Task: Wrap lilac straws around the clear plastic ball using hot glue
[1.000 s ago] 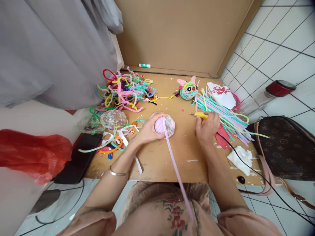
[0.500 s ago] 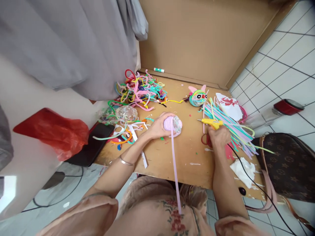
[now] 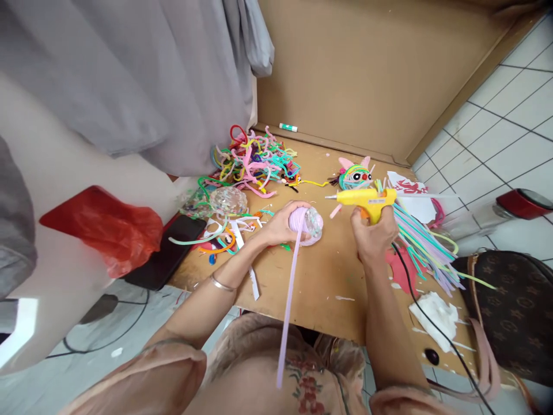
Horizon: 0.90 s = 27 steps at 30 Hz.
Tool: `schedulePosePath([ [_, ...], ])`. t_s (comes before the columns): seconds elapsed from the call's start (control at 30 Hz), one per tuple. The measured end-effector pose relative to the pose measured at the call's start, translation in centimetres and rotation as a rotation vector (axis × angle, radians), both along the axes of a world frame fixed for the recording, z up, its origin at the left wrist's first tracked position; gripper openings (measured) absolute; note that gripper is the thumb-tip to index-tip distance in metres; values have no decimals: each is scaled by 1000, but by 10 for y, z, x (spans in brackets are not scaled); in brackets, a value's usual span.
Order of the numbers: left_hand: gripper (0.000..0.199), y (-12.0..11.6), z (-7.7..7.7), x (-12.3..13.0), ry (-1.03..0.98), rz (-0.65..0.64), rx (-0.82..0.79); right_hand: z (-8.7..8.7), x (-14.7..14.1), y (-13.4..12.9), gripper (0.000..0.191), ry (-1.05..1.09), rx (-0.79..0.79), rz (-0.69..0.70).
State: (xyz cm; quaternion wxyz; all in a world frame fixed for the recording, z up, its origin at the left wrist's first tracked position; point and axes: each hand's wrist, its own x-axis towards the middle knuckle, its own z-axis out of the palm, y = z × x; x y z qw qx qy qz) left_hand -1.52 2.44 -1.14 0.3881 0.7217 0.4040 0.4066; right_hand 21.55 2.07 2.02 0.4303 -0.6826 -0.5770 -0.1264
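My left hand is closed around a clear plastic ball partly wrapped in lilac pipe cleaner. From the ball a loose lilac pipe cleaner hangs over the table's front edge toward my lap. My right hand grips a yellow glue gun by its handle, nozzle pointing left, above the table and apart from the ball. A clear glue stick juts from the gun's back, and its black cord trails down to the right.
A tangled pile of pipe cleaners and another clear ball lie at left. Behind the gun sits a finished wrapped animal head. Straight pipe cleaners, a white tissue and a brown handbag are at right.
My right hand has lifted the glue gun off the right side and brought it left, toward the ball. The loose pipe cleaner end has swung left. The view has shifted slightly.
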Motion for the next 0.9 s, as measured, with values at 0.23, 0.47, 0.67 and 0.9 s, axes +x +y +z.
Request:
schedulePosePath([
  [0.23, 74, -3, 5, -1, 7, -46, -56, -28, 2, -11, 19, -223, 71, 225],
  [0.47, 73, -5, 9, -2, 52, -35, -75, -21, -2, -10, 12, -297, 157, 286],
  [0.67, 73, -5, 8, -1, 52, -38, -52, -23, -1, -10, 10, -328, 169, 270],
  [0.9, 73, -4, 6, -3, 54, -48, -34, -23, -1, -12, 11, -342, 152, 283],
])
